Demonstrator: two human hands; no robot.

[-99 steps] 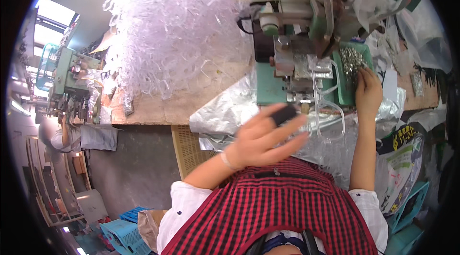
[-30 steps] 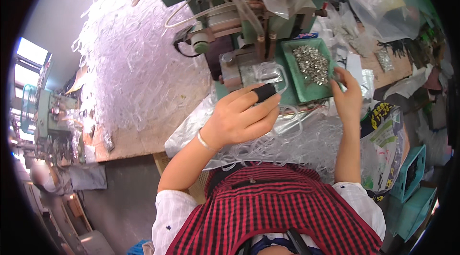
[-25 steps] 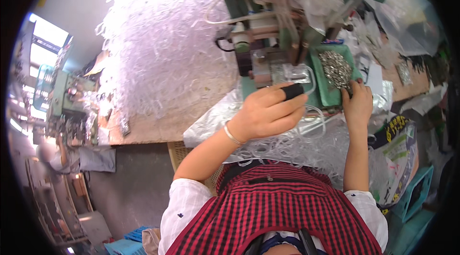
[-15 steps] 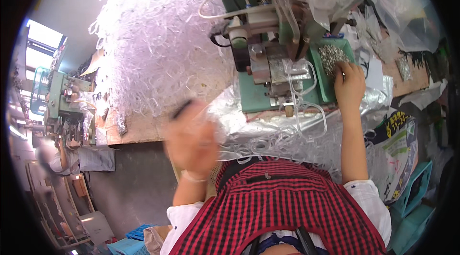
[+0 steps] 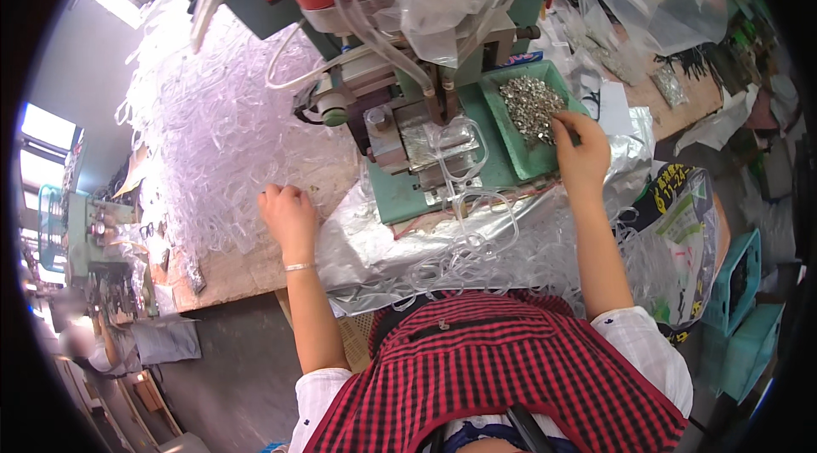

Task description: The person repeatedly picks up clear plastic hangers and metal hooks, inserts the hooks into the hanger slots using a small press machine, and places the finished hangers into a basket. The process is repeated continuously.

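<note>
The left hand (image 5: pixel 289 213) was stretched out over the wooden desk (image 5: pixel 247 270), its fingers curled down into the edge of the heap of clear plastic loops (image 5: pixel 217 125); whether a loop was gripped could not be told. The right hand (image 5: pixel 580 147) was reached forward to the green tray (image 5: pixel 511 155) on the green press machine (image 5: pixel 425 113), fingertips pinched among the small metal rivets (image 5: pixel 532 104).
</note>
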